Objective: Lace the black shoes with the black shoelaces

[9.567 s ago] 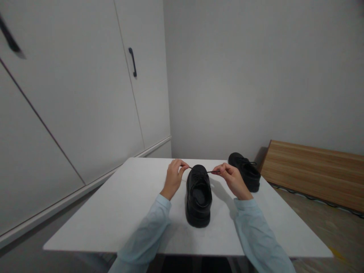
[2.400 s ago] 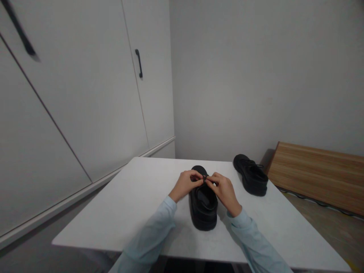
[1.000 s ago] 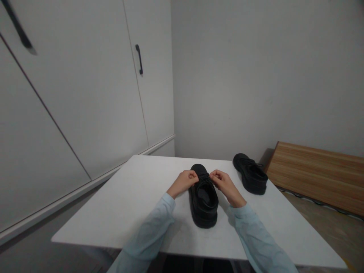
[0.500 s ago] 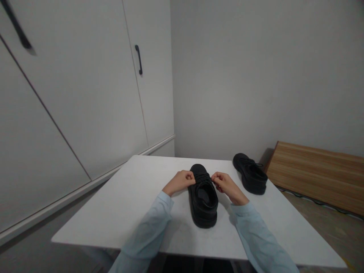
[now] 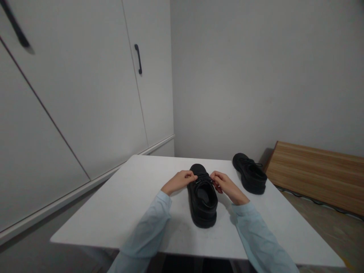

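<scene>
Black lace-up shoe (image 5: 203, 217), toe pointing away, lies between left grip (image 5: 178, 181) and right grip (image 5: 227, 186), each pinching the shoelace (image 5: 203, 177)

A white cabinet (image 5: 85, 94) fills the left side, its doors parted by a slanting dark seam and a thin upright one. One black handle (image 5: 138, 59) shows whole near the upright seam; another handle (image 5: 14, 24) is cut off at the upper left. A plain grey wall (image 5: 227, 76) meets the cabinet and runs off to the right. Below, the white tabletop (image 5: 122, 204) carries a black shoe (image 5: 250, 174) near its far right corner, toe toward the wall. Beyond stands a wood-grain board (image 5: 318, 176), a dark strip (image 5: 321, 204) along its lower edge, above brownish floor (image 5: 318, 227)
</scene>
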Tool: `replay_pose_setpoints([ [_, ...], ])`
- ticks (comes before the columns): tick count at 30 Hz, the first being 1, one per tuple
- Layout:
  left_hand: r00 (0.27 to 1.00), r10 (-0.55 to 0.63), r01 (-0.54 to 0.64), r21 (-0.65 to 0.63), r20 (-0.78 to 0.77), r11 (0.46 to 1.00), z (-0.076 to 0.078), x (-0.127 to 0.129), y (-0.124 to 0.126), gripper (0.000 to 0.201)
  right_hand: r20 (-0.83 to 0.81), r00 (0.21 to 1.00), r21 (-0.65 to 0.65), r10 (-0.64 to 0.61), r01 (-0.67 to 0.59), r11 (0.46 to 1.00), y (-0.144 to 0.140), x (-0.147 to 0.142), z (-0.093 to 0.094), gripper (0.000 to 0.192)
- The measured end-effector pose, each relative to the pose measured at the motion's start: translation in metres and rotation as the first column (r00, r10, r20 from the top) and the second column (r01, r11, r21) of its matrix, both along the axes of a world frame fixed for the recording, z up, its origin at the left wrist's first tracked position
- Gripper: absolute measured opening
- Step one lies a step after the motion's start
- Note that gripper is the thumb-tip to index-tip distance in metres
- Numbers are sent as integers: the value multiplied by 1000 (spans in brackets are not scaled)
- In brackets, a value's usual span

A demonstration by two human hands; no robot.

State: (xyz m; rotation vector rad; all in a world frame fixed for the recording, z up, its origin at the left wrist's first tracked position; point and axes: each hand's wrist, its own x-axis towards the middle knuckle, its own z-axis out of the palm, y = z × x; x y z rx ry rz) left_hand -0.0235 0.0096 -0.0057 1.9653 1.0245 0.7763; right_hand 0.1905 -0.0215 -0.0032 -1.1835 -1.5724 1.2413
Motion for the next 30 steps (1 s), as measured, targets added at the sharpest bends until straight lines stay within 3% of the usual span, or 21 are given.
replay_pose_setpoints([
  [5,998,-53,54,-56,25,997,-2,0,2,41,-25,999,76,33,-31,997,0,-2,1,39],
  [9,996,-85,86,-31,11,996,0,-2,1,39,-34,999,63,7,-5,998,2,-2,-2,43],
  [20,983,-129,132,15,-134,991,7,-8,-2,24,-38,999,23,-8,9,1000,6,2,-9,42],
  [30,981,-148,150,4,-128,989,8,-12,-2,28,-37,999,-10,16,-17,1000,5,3,-5,42],
])
